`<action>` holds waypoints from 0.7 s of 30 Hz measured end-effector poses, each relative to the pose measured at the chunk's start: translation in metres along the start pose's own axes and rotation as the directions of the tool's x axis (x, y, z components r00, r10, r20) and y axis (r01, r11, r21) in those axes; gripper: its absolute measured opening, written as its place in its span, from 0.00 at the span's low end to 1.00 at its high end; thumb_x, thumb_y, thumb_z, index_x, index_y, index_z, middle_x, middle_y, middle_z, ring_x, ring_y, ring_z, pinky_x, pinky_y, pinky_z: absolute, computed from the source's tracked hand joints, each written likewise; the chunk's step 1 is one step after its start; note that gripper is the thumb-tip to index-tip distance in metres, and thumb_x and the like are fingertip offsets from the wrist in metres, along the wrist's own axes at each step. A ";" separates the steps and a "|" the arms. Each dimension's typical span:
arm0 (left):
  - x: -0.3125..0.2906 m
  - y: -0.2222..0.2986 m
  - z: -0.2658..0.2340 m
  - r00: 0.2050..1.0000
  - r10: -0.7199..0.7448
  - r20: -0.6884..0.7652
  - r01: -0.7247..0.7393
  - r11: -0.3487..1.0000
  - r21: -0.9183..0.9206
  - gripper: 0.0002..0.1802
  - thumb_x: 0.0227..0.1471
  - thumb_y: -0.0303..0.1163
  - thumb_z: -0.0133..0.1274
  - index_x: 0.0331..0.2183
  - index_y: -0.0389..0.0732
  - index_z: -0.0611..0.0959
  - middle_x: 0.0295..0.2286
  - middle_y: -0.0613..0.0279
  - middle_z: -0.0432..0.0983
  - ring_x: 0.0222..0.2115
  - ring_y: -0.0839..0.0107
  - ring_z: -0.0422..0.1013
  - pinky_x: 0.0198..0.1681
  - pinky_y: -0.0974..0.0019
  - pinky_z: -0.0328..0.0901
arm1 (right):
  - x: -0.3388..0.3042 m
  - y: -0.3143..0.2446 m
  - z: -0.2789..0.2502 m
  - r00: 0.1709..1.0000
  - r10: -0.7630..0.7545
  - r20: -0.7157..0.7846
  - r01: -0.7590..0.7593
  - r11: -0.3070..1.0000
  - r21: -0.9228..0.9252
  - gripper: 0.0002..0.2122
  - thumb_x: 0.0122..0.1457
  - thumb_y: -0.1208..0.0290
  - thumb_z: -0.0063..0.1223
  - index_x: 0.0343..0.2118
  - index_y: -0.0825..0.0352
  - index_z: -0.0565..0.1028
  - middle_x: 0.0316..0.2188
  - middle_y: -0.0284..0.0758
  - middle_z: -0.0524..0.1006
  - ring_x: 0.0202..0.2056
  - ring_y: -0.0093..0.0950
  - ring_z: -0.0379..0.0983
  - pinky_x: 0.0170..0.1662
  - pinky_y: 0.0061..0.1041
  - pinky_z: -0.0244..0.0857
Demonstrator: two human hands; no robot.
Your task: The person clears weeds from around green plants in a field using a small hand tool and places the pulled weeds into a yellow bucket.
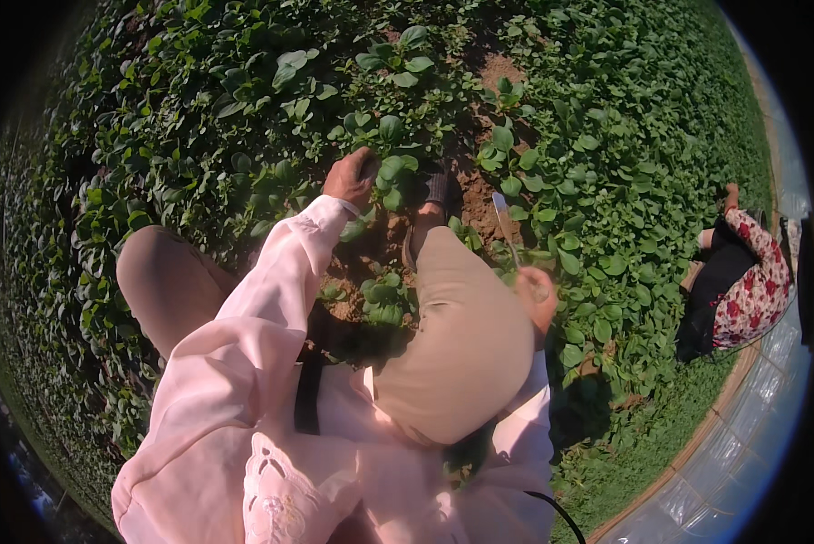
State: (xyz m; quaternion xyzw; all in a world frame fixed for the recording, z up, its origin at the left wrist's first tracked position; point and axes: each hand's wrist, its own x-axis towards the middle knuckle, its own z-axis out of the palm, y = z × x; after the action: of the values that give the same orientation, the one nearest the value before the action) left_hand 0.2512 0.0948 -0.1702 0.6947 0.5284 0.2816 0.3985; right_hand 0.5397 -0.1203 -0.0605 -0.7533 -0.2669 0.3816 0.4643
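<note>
My left hand (351,177) is closed among the greens in front of me. Its fingers curl beside a plant with broad round leaves (393,172), and whatever is in them is hidden. To the right of my bent knee, my right hand (536,299) is wrapped round a slim knife-like tool (501,207). The tool's thin shank and pale flat blade point forward, above brown soil and clear of my left hand. Between my legs, a small leafy plant (385,299) grows from bare soil (344,308).
Dense low greens (198,109) spread ahead and to both sides. My dark shoe (436,186) rests on the soil near my left hand. At the far right another person (751,281) in a floral top bends over the plants, beside clear plastic sheeting (724,462).
</note>
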 end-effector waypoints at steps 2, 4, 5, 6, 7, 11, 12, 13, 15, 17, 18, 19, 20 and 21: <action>0.030 0.034 0.019 0.989 -0.008 0.146 -0.034 0.959 0.281 0.10 0.52 0.32 0.50 0.38 0.45 0.77 0.31 0.52 0.79 0.32 0.48 0.75 0.33 0.56 0.69 | 0.034 0.018 0.022 0.999 0.038 0.033 -0.037 0.998 -0.052 0.04 0.57 0.77 0.54 0.35 0.68 0.75 0.22 0.20 0.67 0.22 0.10 0.58 0.25 0.14 0.51; 0.062 0.044 0.042 0.963 0.161 0.216 -0.243 0.864 0.440 0.14 0.49 0.31 0.50 0.41 0.46 0.75 0.30 0.53 0.78 0.31 0.51 0.75 0.30 0.52 0.68 | 0.062 0.026 0.047 0.992 0.107 0.069 -0.107 0.994 -0.003 0.03 0.58 0.77 0.53 0.35 0.67 0.75 0.21 0.20 0.67 0.21 0.11 0.57 0.24 0.15 0.52; 0.080 0.035 0.055 0.938 0.051 0.342 -0.252 0.778 0.575 0.28 0.45 0.28 0.50 0.52 0.50 0.69 0.33 0.56 0.77 0.30 0.50 0.75 0.30 0.52 0.69 | 0.072 0.027 0.062 0.991 0.107 0.084 -0.108 0.994 0.007 0.03 0.58 0.77 0.53 0.34 0.67 0.75 0.21 0.21 0.67 0.21 0.12 0.58 0.24 0.16 0.53; 0.092 0.034 0.066 0.905 0.035 0.425 -0.327 0.696 0.639 0.33 0.46 0.29 0.49 0.56 0.54 0.66 0.33 0.54 0.78 0.29 0.52 0.75 0.28 0.52 0.68 | 0.083 0.028 0.072 0.990 0.103 0.092 -0.104 0.995 0.006 0.03 0.57 0.78 0.53 0.34 0.67 0.75 0.20 0.21 0.67 0.20 0.12 0.58 0.24 0.17 0.53; 0.104 0.031 0.077 0.872 0.002 0.490 -0.374 0.648 0.664 0.34 0.47 0.29 0.49 0.58 0.56 0.66 0.33 0.54 0.78 0.28 0.53 0.76 0.27 0.53 0.68 | 0.093 0.034 0.079 0.994 0.065 0.085 -0.061 0.997 -0.047 0.03 0.56 0.79 0.54 0.34 0.67 0.75 0.19 0.22 0.67 0.20 0.13 0.59 0.24 0.17 0.54; 0.129 0.002 0.111 0.810 -0.056 0.583 -0.450 0.578 0.681 0.32 0.50 0.30 0.48 0.57 0.60 0.69 0.33 0.54 0.78 0.27 0.53 0.76 0.28 0.53 0.68 | 0.112 0.039 0.099 0.992 -0.005 0.128 0.033 0.976 -0.217 0.03 0.55 0.81 0.52 0.33 0.68 0.74 0.20 0.29 0.72 0.21 0.17 0.66 0.26 0.20 0.60; 0.134 -0.002 0.117 0.797 -0.009 0.605 -0.473 0.614 0.632 0.29 0.50 0.31 0.49 0.55 0.59 0.71 0.33 0.54 0.78 0.28 0.53 0.76 0.28 0.53 0.69 | 0.115 0.044 0.098 0.990 -0.032 0.134 0.059 0.978 -0.202 0.04 0.55 0.82 0.52 0.33 0.68 0.74 0.21 0.30 0.72 0.21 0.17 0.66 0.26 0.20 0.60; 0.138 -0.006 0.119 0.782 0.036 0.622 -0.493 0.646 0.582 0.26 0.50 0.31 0.49 0.53 0.57 0.74 0.33 0.53 0.78 0.28 0.52 0.76 0.29 0.53 0.69 | 0.119 0.051 0.096 0.988 -0.060 0.141 0.085 0.979 -0.186 0.04 0.55 0.82 0.52 0.33 0.68 0.74 0.22 0.30 0.73 0.21 0.17 0.67 0.26 0.20 0.60; 0.147 -0.016 0.117 0.798 0.061 0.600 -0.429 0.757 0.493 0.18 0.49 0.32 0.51 0.45 0.51 0.79 0.31 0.51 0.79 0.30 0.51 0.76 0.33 0.52 0.70 | 0.123 0.053 0.095 0.983 -0.083 0.162 0.103 0.988 -0.114 0.05 0.54 0.83 0.52 0.33 0.68 0.74 0.25 0.31 0.74 0.20 0.18 0.67 0.25 0.21 0.61; 0.150 -0.038 0.112 0.839 0.159 0.520 -0.373 0.864 0.337 0.16 0.45 0.31 0.53 0.41 0.44 0.80 0.29 0.50 0.79 0.32 0.49 0.75 0.36 0.53 0.70 | 0.122 0.049 0.096 0.979 -0.069 0.192 0.094 0.988 -0.121 0.05 0.54 0.83 0.52 0.33 0.68 0.74 0.23 0.30 0.74 0.19 0.19 0.67 0.25 0.21 0.60; 0.153 -0.040 0.115 0.838 0.166 0.520 -0.349 0.895 0.277 0.17 0.44 0.30 0.54 0.40 0.43 0.80 0.29 0.50 0.79 0.33 0.49 0.75 0.37 0.53 0.70 | 0.123 0.046 0.093 0.978 -0.051 0.204 0.077 0.990 -0.120 0.05 0.54 0.83 0.52 0.33 0.67 0.74 0.22 0.31 0.74 0.19 0.19 0.67 0.25 0.21 0.60; 0.155 -0.040 0.118 0.858 0.169 0.484 -0.314 0.920 0.236 0.15 0.43 0.30 0.55 0.37 0.40 0.81 0.29 0.50 0.79 0.32 0.51 0.76 0.38 0.56 0.70 | 0.124 0.045 0.091 0.975 -0.058 0.214 0.091 0.985 -0.149 0.05 0.54 0.83 0.52 0.33 0.67 0.74 0.21 0.31 0.73 0.19 0.19 0.67 0.25 0.21 0.60; 0.157 -0.041 0.121 0.857 0.142 0.496 -0.290 0.928 0.234 0.15 0.42 0.30 0.55 0.37 0.40 0.82 0.28 0.50 0.79 0.32 0.52 0.76 0.38 0.57 0.70 | 0.127 0.044 0.092 0.972 -0.065 0.226 0.107 0.978 -0.179 0.05 0.54 0.83 0.53 0.33 0.67 0.74 0.20 0.32 0.73 0.19 0.19 0.67 0.25 0.21 0.60; 0.160 -0.040 0.119 0.855 0.115 0.506 -0.267 0.934 0.239 0.15 0.42 0.30 0.56 0.36 0.40 0.82 0.28 0.50 0.79 0.32 0.53 0.76 0.38 0.57 0.70 | 0.129 0.044 0.096 0.968 -0.074 0.240 0.124 0.972 -0.202 0.05 0.54 0.83 0.53 0.32 0.67 0.74 0.19 0.32 0.72 0.18 0.20 0.68 0.25 0.21 0.60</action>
State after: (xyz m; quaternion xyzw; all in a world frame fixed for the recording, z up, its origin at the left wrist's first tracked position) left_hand 0.3728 0.2222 -0.2714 0.8447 0.3760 0.0537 0.3772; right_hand 0.5361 0.0062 -0.1695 -0.7354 -0.3962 0.4116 0.3643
